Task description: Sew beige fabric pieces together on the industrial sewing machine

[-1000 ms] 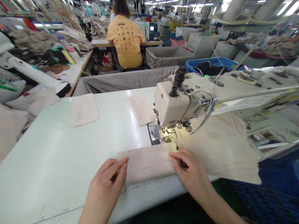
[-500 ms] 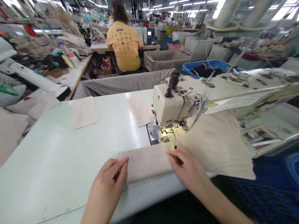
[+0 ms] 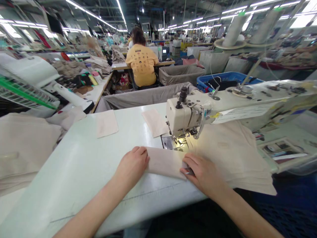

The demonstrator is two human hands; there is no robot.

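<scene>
A folded beige fabric piece (image 3: pixel 164 162) lies on the pale table in front of the sewing machine (image 3: pixel 182 114). My left hand (image 3: pixel 133 165) grips its left end, fingers curled over the edge. At the right end, my right hand (image 3: pixel 203 172) pinches the fabric and also has a small dark metal tool tucked in its fingers. The fabric's upper edge is just below the lit needle plate (image 3: pixel 170 142). Beige panels (image 3: pixel 232 155) are stacked right of the needle, under the machine arm.
Two small beige pieces (image 3: pixel 107 124) (image 3: pixel 154 122) lie farther back on the table. Fabric is piled at the left (image 3: pixel 24 142) beside a white fan-like device (image 3: pixel 32 86). A person in a yellow shirt (image 3: pixel 141 64) sits beyond a grey cloth bin (image 3: pixel 143 97).
The camera view has tilted up and shifted left. My left hand has moved up along the fabric's left end and curled round it; the fabric now looks narrower and slants down to the right.
</scene>
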